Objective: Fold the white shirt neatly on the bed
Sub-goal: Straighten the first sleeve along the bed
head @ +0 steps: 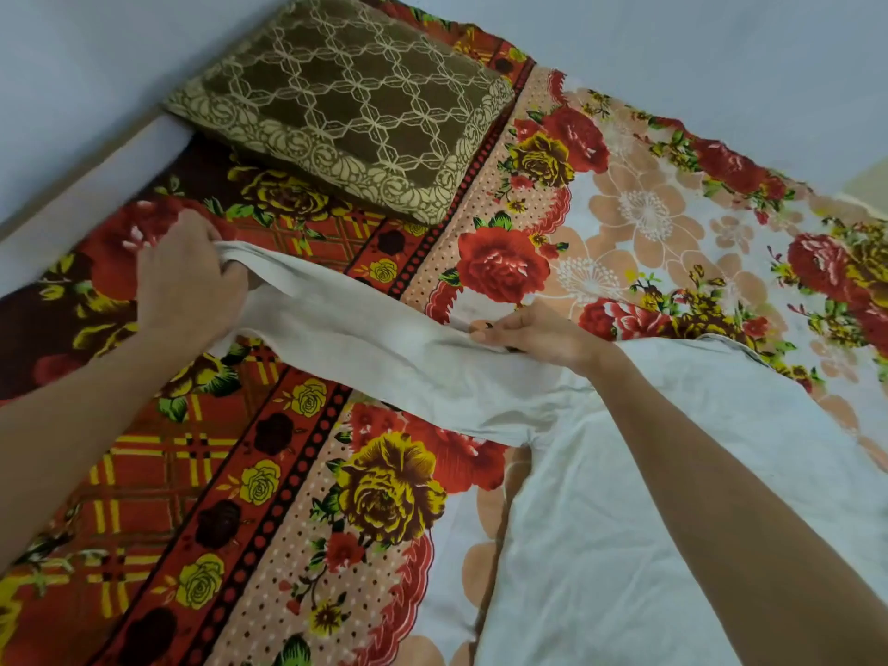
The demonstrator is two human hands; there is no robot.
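The white shirt lies spread on the bed, its body at the lower right. One long sleeve stretches out to the upper left. My left hand grips the cuff end of that sleeve, fingers closed around the fabric. My right hand pinches the sleeve near the shoulder, thumb and fingers shut on the cloth. The sleeve is held taut and slightly lifted between both hands. My right forearm crosses over the shirt's body and hides part of it.
The bed is covered by a floral sheet in red, yellow and peach. A brown patterned pillow lies at the head, beyond the sleeve. A pale wall borders the bed at left and top.
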